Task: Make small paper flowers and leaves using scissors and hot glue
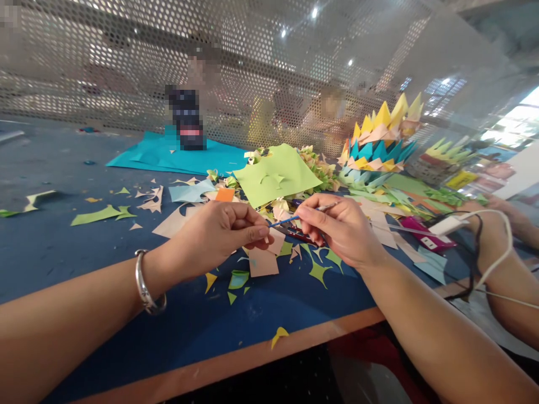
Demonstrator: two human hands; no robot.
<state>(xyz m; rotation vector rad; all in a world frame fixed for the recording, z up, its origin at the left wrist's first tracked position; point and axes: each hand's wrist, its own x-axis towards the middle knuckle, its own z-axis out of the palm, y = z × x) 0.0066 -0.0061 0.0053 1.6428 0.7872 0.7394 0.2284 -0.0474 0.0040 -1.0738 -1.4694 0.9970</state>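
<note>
Left hand: the left hand (219,233) is curled closed, thumb and forefinger pinching one end of a thin blue stick (286,220); a peach paper piece (275,242) sits just under the fingertips, touching them.
Right hand: the right hand (341,227) is closed in a pinch on the other end of the same stick, whose pale tip pokes out above the fingers.
Thin blue stick: held between both hands, slightly tilted, lifted just above the worktop (76,247).
Wrist: a silver bangle (147,283) circles the left wrist.
Below the hands: a larger peach paper square (263,262) lies flat on the blue worktop, with green and yellow scraps (320,272) scattered around it.
Behind the hands: a light green sheet (275,174) rests tilted on a heap of folded papers; a teal sheet (168,154) lies further back on the left.
Right rear: a folded paper model (379,146) of teal, yellow and peach points stands near the mesh screen (126,67).
Right side: a magenta device (427,235) lies on the worktop with a white cable (501,241) looping over another person's forearm (505,280).
Front edge: an orange-brown worktop rim (252,359) runs across, one yellow scrap beside it.
</note>
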